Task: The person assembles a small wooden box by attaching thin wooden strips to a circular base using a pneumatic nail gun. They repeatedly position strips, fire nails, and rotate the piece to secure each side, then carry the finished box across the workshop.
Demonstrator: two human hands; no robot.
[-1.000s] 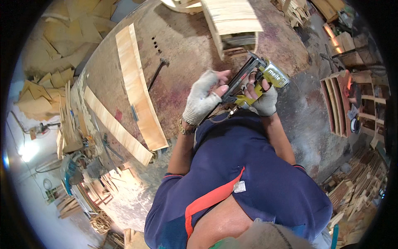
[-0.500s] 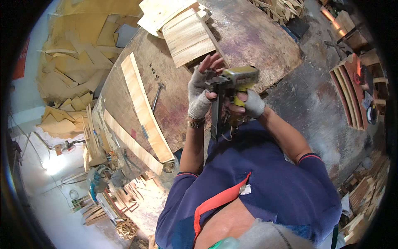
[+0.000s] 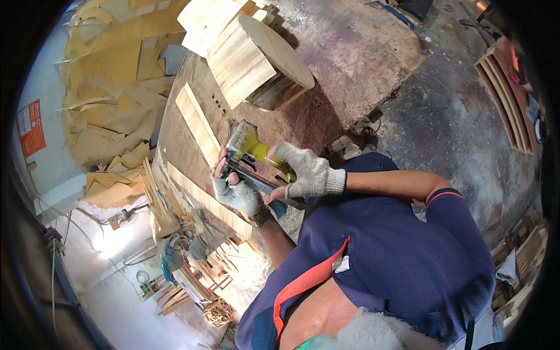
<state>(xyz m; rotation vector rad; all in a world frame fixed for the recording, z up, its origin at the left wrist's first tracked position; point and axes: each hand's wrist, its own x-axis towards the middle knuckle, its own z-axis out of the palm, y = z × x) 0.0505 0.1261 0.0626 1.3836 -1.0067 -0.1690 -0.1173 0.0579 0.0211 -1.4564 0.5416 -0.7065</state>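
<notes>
A yellow-green nail gun (image 3: 247, 142) with a dark, straight magazine is held above the workbench, close to my body. My left hand (image 3: 238, 195), in a light fingerless glove, is closed round the magazine near the gun's head, the thumb lying over it. My right hand (image 3: 312, 170), gloved the same way, grips the rear, fingers by the handle and thumb against the far end of the magazine. Beyond the gun, a wooden box-like piece (image 3: 236, 61) with a rounded side panel stands on the bench. A pale wooden strip (image 3: 197, 119) lies to the left, partly behind the gun.
The stained workbench (image 3: 356, 64) spreads out ahead. Another thin strip (image 3: 210, 198) lies along its left edge. Flat pale boards (image 3: 207, 23) sit by the box piece. Yellowish sheet offcuts (image 3: 111, 87) pile up at the far left, and a layered wooden piece (image 3: 504, 96) stands at right.
The nail gun has swung from upright to slanting, its head now toward the left. My left hand has gone from open fingers to gripping the magazine; my right hand has shifted to its rear.
</notes>
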